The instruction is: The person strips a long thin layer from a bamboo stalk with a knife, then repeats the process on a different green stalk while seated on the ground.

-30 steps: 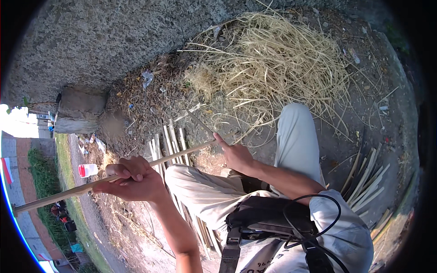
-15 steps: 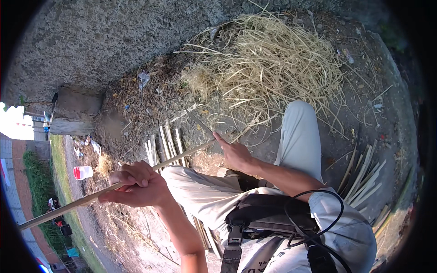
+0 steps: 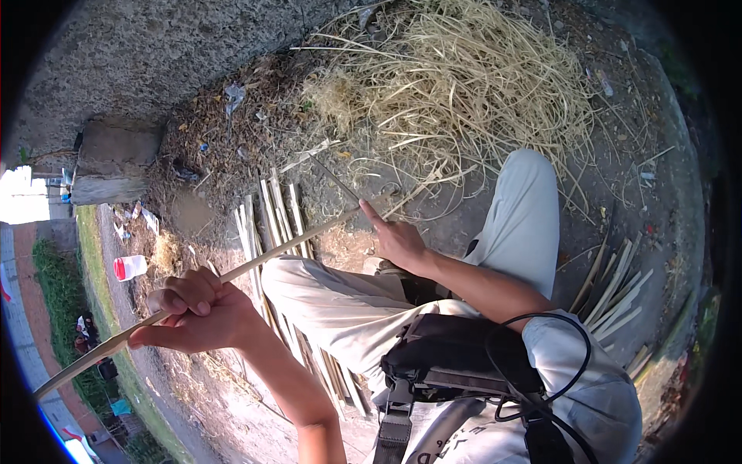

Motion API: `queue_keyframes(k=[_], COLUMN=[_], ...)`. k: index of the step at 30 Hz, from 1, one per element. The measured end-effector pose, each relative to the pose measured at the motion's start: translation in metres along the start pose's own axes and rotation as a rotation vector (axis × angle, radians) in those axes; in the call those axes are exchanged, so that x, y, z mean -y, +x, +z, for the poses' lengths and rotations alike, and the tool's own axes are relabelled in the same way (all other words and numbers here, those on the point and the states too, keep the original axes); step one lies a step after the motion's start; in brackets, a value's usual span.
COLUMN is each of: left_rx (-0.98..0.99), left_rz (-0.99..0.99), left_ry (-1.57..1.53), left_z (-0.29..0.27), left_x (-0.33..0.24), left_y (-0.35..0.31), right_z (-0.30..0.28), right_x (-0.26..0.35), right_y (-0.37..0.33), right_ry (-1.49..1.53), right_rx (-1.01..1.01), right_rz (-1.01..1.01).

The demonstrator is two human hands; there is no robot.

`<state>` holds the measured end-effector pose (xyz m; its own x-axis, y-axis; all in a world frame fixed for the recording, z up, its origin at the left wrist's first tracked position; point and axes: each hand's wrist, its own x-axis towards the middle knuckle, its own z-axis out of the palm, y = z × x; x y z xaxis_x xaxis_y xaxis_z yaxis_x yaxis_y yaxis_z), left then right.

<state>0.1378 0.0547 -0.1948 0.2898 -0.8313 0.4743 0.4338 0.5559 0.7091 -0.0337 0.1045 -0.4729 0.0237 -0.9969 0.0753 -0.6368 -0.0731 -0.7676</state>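
Observation:
My left hand (image 3: 193, 309) is closed around a long, pale bamboo strip (image 3: 301, 238). The strip slants from the lower left up toward my right hand (image 3: 398, 241). That hand is closed on a knife; its thin dark blade (image 3: 334, 178) points up and left, away from my fingers. My index finger stretches along the base of the blade, where blade and strip cross. The knife's handle is hidden in my palm. My left thumb lies along the strip, with the fingers curled over it.
A large heap of pale shavings (image 3: 479, 85) lies ahead. Bamboo strips (image 3: 282, 213) lie beside my left leg, and more strips (image 3: 614, 290) to the right. A rough wall (image 3: 193, 54) and a concrete block (image 3: 116, 155) stand at the upper left, a red-lidded container (image 3: 130, 267) below them.
My left hand has moved to the left, away from the knife. My right hand keeps nearly the same place at the strip. The whole view has shifted slightly.

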Motion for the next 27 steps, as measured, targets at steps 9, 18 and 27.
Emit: queue_keyframes(k=[9,18,27], left_rx=[-0.106,0.032,0.069], left_rz=[0.035,0.061,0.062], left_ry=[0.09,0.049,-0.014], left_z=[-0.027,-0.046,-0.035], left_x=[0.007,0.001,-0.003], left_y=[0.011,-0.004,0.007], right_z=[-0.002,0.009,0.024], right_x=[0.012,-0.044,-0.061], right_y=[0.013,0.013,-0.002], right_ry=[-0.097,-0.152,-0.167], right_rx=[0.245,0.423,0.206], right_rz=[0.079,0.267,0.106])
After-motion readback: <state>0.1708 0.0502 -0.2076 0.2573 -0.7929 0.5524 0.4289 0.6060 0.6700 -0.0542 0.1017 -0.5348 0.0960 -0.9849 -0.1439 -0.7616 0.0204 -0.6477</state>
